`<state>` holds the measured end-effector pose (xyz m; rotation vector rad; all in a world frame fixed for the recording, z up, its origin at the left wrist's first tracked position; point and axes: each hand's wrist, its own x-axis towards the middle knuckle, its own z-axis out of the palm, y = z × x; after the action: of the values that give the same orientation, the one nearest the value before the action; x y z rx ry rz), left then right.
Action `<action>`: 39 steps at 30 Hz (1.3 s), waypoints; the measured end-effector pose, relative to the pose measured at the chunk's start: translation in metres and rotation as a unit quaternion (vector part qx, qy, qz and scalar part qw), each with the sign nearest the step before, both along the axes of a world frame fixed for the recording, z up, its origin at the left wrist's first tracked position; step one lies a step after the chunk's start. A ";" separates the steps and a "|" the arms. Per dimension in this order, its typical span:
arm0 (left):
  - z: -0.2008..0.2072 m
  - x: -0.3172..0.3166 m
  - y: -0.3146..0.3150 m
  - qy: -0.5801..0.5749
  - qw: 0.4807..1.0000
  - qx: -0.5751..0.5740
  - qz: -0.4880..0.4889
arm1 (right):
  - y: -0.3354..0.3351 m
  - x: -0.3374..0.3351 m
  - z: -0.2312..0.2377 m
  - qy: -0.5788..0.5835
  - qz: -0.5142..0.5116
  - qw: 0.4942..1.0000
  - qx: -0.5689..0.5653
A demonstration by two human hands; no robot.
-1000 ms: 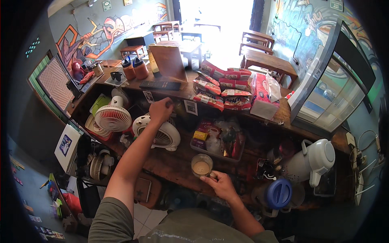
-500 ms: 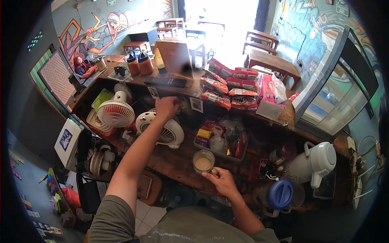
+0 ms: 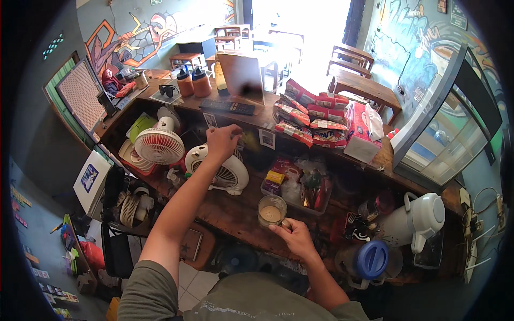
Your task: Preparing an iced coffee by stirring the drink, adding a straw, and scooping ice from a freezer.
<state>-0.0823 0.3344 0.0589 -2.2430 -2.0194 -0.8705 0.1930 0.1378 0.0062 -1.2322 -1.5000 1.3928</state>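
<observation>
My right hand (image 3: 293,238) grips the handle of a clear glass mug (image 3: 272,212) and holds it upright. A milky tan drink fills part of it. My left arm reaches forward over a white desk fan (image 3: 230,174), and my left hand (image 3: 223,141) is above the fan, near the front of the raised shelf. Its fingers are bent together. A blurred yellow-green patch shows just beyond the fingertips; whether they hold it I cannot make out. Right of the fan, a clear plastic bin (image 3: 313,209) holds packets and boxes.
On the raised counter lie a remote control (image 3: 227,107), red snack packets (image 3: 313,123) and a tissue pack (image 3: 364,131). A second fan (image 3: 159,145) stands at left. A blue-lidded jug (image 3: 371,259) and a white thermos pot (image 3: 420,219) stand at right, beside a glass cabinet (image 3: 441,134).
The whole view has shifted slightly. My left hand stays above the fan, its fingers a little more extended, and the yellow-green patch shows more clearly. My right hand still holds the mug.
</observation>
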 end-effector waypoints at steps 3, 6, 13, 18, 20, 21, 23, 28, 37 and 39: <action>0.016 -0.002 -0.014 -0.010 0.993 0.117 -0.009 | 0.000 -0.003 0.002 -0.004 0.004 1.000 0.009; 0.052 -0.010 -0.043 -0.256 0.950 0.168 -0.062 | 0.001 0.000 -0.003 -0.002 -0.004 1.000 0.005; 0.070 -0.054 -0.150 -0.390 0.877 0.270 -0.075 | 0.002 -0.001 -0.020 -0.051 -0.009 0.999 0.006; 0.086 -0.057 -0.208 -0.390 0.878 0.243 -0.134 | -0.004 -0.016 -0.022 -0.066 -0.002 0.998 0.004; 0.084 -0.057 -0.225 -0.394 0.879 0.218 -0.155 | -0.007 -0.025 -0.023 -0.072 0.002 0.997 0.008; 0.082 -0.057 -0.232 -0.398 0.880 0.192 -0.176 | -0.008 -0.029 -0.025 -0.071 0.004 0.997 -0.001; 0.078 -0.058 -0.241 -0.396 0.887 0.171 -0.167 | -0.013 -0.041 -0.026 -0.069 0.010 0.998 -0.010; 0.057 -0.054 -0.242 -0.251 0.950 0.053 -0.176 | -0.025 -0.070 -0.039 -0.059 0.024 0.998 -0.016; -0.007 -0.078 -0.244 -0.285 0.935 -0.085 -0.193 | -0.021 -0.123 -0.107 0.044 -0.083 0.995 -0.016; -0.013 -0.094 -0.255 -0.275 0.933 -0.104 -0.207 | -0.020 -0.127 -0.119 0.016 -0.119 0.993 0.005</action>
<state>-0.1760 0.0794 0.0457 -2.8647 -1.9068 -1.5374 0.0662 0.1180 -0.1128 -1.3286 -1.2894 1.2402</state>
